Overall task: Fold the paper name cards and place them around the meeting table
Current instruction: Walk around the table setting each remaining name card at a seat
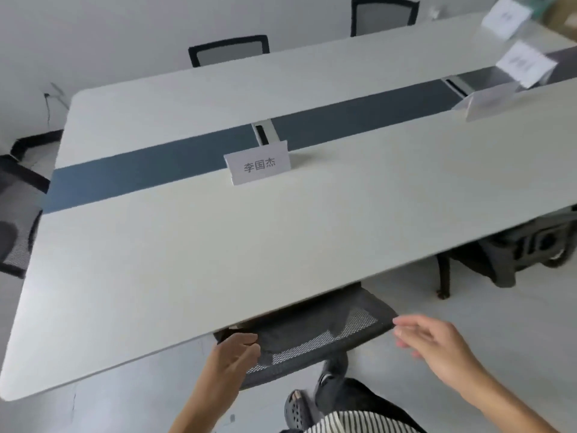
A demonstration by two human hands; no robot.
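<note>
A folded white name card (258,166) with printed characters stands upright on the long white meeting table (175,251), beside its blue centre strip (140,170). Three more white cards are at the far right: one (487,103) standing on the near half, another (526,64) over the strip, a third (505,17) on the far half. My left hand (232,357) rests on the top of a black mesh chair back (312,335) at the table's near edge, fingers curled over it. Beside the chair's right end, my right hand (437,345) is empty, with fingers apart.
Two black mesh chairs (229,50) (384,14) stand along the far side. Another chair (18,195) is at the left end, and one (515,254) is tucked under the near right edge. A metal cable hatch (264,131) sits in the strip. My feet (299,410) are below.
</note>
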